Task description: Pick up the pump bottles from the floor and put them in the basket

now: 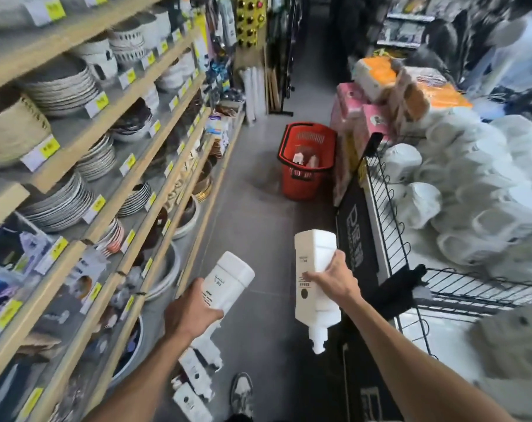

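My left hand (189,313) grips a round white pump bottle (228,280), its base pointing up and forward. My right hand (334,278) grips a flat-sided white pump bottle (315,257) held upside down, its pump head hanging at the bottom. Two more white pump bottles (194,373) lie on the grey floor by the shelf foot, near my shoe. The red basket (304,185) stands on the floor farther up the aisle, with white bottles showing inside it.
Wooden shelves (85,190) of plates and bowls line the left side. A black wire bin (392,226) of white goods and stacked tissue packs (354,114) stand on the right. The grey floor (252,226) runs between them to the basket. My shoe (242,392) is at the bottom.
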Tool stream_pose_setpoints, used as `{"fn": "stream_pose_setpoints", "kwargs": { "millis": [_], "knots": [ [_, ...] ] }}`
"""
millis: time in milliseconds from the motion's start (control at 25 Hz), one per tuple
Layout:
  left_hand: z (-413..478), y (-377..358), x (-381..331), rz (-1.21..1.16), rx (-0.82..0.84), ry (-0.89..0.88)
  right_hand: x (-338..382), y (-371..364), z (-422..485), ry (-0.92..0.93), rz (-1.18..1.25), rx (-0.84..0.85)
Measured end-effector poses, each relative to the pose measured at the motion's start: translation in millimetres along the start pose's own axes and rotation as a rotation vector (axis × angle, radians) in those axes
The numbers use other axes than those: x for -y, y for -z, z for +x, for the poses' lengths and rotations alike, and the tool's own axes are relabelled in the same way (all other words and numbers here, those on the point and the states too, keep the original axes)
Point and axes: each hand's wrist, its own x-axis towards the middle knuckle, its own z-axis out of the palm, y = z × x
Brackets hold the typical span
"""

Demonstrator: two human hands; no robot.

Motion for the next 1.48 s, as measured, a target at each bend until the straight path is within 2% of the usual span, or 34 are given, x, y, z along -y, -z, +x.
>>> {"fn": "stream_pose_setpoints", "kwargs": {
  "millis": [320, 640, 960, 1480],
  "knots": [
    [128.6, 41.3, -62.1, 0.165, -0.024, -0.188, 36.9, 11.1, 96.3, -0.09, 0.069, -0.1],
    [254.6, 49.6, -141.3, 0.253, 0.023, -0.294, 66.5, 36.5, 229.0, -0.092, 0.11, -0.098],
    [369.7, 72.6, -203.2, 0.268, 0.005, -0.237, 108.0, 70.7, 352.3, -0.128, 0.071, -0.081],
    [597.1, 139.9, -265.6, 0.276, 0.046, -0.249, 215.4, 57.7, 551.9, -0.229, 0.068, -0.121]
  ]
}}
